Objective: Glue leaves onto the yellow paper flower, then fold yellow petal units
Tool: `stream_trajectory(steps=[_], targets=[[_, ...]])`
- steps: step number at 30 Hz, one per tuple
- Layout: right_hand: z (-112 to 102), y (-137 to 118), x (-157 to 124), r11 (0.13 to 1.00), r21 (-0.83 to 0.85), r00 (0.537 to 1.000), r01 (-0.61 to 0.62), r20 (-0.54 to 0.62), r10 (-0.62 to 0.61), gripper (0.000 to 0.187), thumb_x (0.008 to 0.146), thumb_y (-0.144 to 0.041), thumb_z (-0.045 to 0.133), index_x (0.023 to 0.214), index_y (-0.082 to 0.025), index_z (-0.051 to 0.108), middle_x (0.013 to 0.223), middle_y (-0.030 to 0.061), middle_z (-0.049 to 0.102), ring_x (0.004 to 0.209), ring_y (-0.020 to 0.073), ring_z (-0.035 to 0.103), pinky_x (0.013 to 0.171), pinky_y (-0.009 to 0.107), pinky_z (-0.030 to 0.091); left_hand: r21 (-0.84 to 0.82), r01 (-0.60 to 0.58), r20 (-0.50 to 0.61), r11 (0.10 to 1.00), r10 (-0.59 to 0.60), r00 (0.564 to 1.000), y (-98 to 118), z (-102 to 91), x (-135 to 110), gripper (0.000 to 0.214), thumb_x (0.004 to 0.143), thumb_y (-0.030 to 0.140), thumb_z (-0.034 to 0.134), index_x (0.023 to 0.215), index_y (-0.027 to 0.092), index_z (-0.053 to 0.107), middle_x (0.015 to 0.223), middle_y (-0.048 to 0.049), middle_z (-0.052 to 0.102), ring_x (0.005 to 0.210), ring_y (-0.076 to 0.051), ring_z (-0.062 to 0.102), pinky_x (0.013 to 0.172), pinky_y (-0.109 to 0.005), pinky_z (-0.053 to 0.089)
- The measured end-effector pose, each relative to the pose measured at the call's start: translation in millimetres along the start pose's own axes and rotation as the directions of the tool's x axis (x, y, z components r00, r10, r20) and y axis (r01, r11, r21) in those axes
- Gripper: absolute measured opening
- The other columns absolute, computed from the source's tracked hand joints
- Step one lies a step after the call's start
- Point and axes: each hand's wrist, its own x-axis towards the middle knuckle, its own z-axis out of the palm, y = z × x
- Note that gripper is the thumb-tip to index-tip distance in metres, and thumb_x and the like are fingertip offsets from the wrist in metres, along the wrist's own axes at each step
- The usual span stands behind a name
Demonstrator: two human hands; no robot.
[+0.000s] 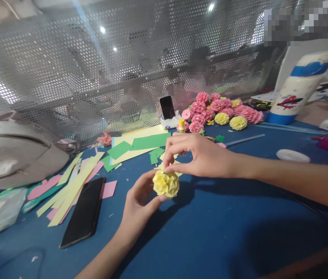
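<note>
A yellow paper flower (166,183), round and made of many folded petals, is held above the blue table. My left hand (140,199) grips it from the left and below, thumb at its lower front edge. From above, my right hand (195,155) reaches in with thumb and fingers pinched at the flower's top rim. A small bit of green shows at that pinch; whether it is a separate piece I cannot tell. Yellow and green paper pieces (156,155) lie on the table behind the hands.
Pink and yellow paper flowers (207,110) are heaped at the back, beside a glue stick (181,125) and a propped phone (167,107). Paper strips (75,188) and a black phone (84,213) lie left, near a grey bag (15,151). A bottle (300,89) stands right.
</note>
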Motion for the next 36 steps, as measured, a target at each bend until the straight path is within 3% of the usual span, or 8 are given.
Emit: stream_trajectory(steps=[14,24,36], targets=[[2.6,-1.7,-1.3,0.994,0.043,0.995,-0.101,0.013,0.101,0.005,0.084,-0.017,0.073,0.079,-0.016,0.073,0.081,0.0008,0.062,0.079,0.0136,0.055,0.068,0.026,0.038,0.011,0.023,-0.002,1.0,-0.023,1.0,2.8,1.9,0.1,0.046,0.078,0.032,0.083,0.119,0.023,0.065,0.118,-0.007,0.07,0.11,-0.025,0.066,0.097,-0.036,0.052],[3.4,-0.6,-0.3,0.994,0.056,0.996,-0.092,0.015,0.092,0.004,0.084,-0.017,0.073,0.08,-0.016,0.072,0.081,0.0005,0.062,0.08,0.013,0.055,0.068,0.025,0.038,0.001,0.024,0.0,1.0,-0.024,1.0,3.1,1.3,0.2,0.045,0.078,0.033,0.083,0.118,0.024,0.066,0.117,-0.0055,0.07,0.112,-0.024,0.065,0.097,-0.033,0.051],[-1.2,-0.9,2.8,0.995,0.076,0.998,-0.061,-0.002,0.061,0.004,0.089,-0.016,0.068,0.086,-0.015,0.071,0.088,0.0019,0.066,0.083,0.014,0.057,0.074,0.027,0.04,0.003,0.067,0.001,0.998,-0.067,0.998,5.1,0.9,-1.7,0.048,0.078,0.038,0.081,0.12,0.022,0.064,0.121,-0.009,0.07,0.115,-0.029,0.065,0.099,-0.039,0.051]])
